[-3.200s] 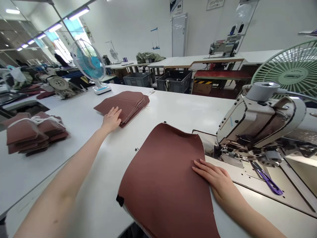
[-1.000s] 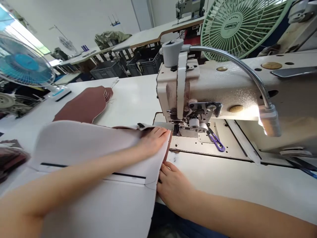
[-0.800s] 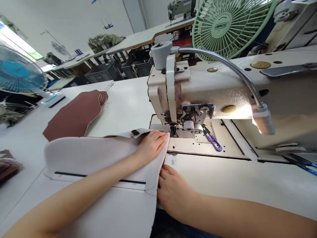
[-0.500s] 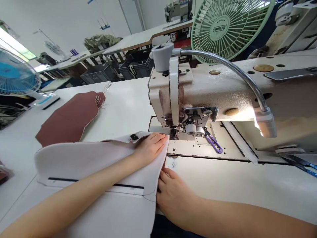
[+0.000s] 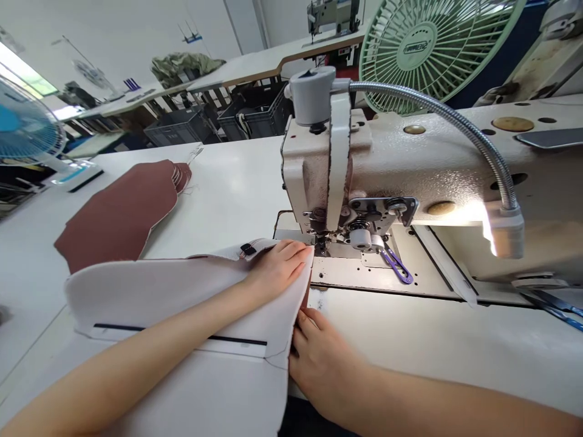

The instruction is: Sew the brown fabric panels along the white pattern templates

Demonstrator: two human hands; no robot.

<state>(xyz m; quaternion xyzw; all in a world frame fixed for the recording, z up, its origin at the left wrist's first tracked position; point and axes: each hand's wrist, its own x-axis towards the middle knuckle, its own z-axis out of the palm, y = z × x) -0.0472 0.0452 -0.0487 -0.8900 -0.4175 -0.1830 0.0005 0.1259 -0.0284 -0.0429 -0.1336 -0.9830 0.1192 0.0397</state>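
A large white-backed fabric panel (image 5: 182, 382) with a reddish-brown face at its edge lies before the sewing machine (image 5: 319, 170). My left hand (image 5: 279, 267) rests on the panel's upper right corner, fingers lying flat and close together just left of the presser foot (image 5: 321, 246); its thumb is hidden. Lower down, my right hand (image 5: 325, 358) pinches the panel's right edge between thumb and fingers, some fingertips hidden beneath. A dark slot with a white strip (image 5: 237, 346) crosses the panel under my left forearm. Near the far edge is a small black clip-like piece (image 5: 248, 249).
Reddish-brown cut panels (image 5: 122, 212) lie stacked at the left. Purple thread snips (image 5: 398, 266) rest on the machine bed, and blue-handled scissors (image 5: 558, 308) at the right. A bendable lamp (image 5: 503, 230) lights the bed. Behind stand a green fan (image 5: 416, 48) and grey crates (image 5: 259, 124).
The camera view has shifted slightly, so the machine appears farther right. Both hands keep nearly the same places on the fabric panel, with its corner beside the presser foot.
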